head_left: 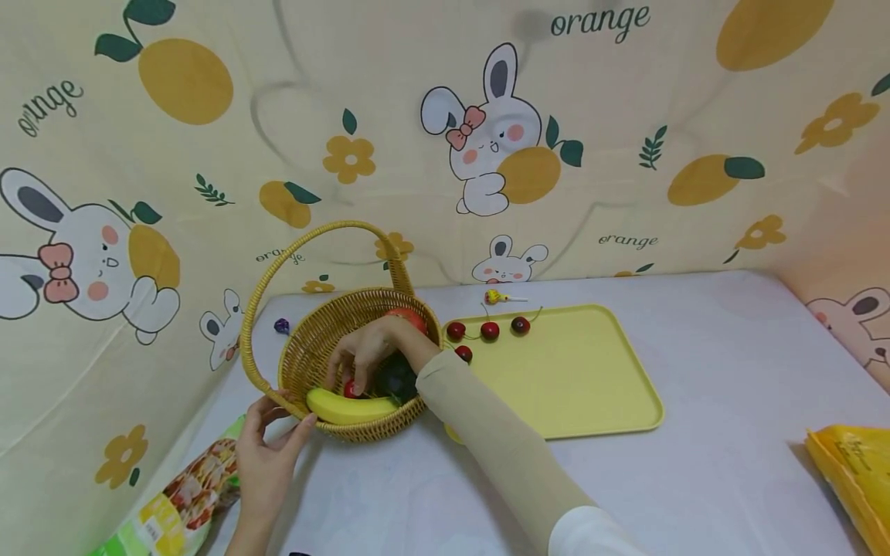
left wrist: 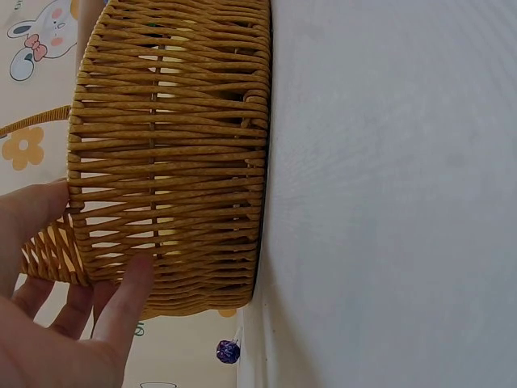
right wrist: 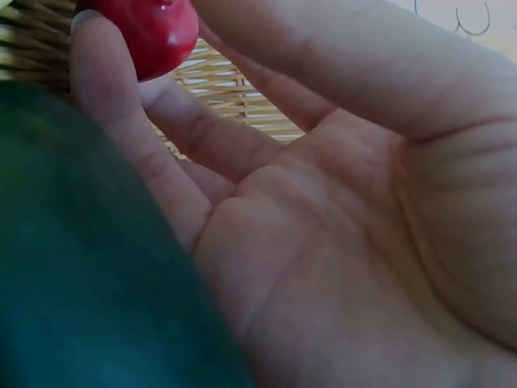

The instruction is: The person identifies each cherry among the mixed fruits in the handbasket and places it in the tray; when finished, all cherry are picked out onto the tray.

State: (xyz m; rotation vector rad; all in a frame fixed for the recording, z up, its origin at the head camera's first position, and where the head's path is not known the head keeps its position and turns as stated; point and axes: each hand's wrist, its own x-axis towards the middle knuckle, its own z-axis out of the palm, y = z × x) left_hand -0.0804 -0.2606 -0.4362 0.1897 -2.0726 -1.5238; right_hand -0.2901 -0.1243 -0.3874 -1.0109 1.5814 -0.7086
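Note:
A wicker basket (head_left: 306,340) with a tall arched handle stands on the table. My left hand (head_left: 267,455) grips its rim at the near left, with the thumb on the outer weave (left wrist: 170,145) in the left wrist view. Inside the basket, my right hand (head_left: 365,351) pinches a red cherry (right wrist: 157,36) between its fingertips. Just in front of that hand lies a banana (head_left: 351,407). A dark green rounded thing (head_left: 396,380), its kind unclear, sits beside the palm. Behind the wrist a reddish round fruit (head_left: 410,316) is partly hidden.
Right of the basket lies a yellow tray (head_left: 556,378) with several cherries (head_left: 490,331) at its left end. A yellow lollipop (head_left: 495,296) lies behind it, a purple one (head_left: 281,326) left of the basket. Packages lie at left (head_left: 188,494) and right (head_left: 851,471).

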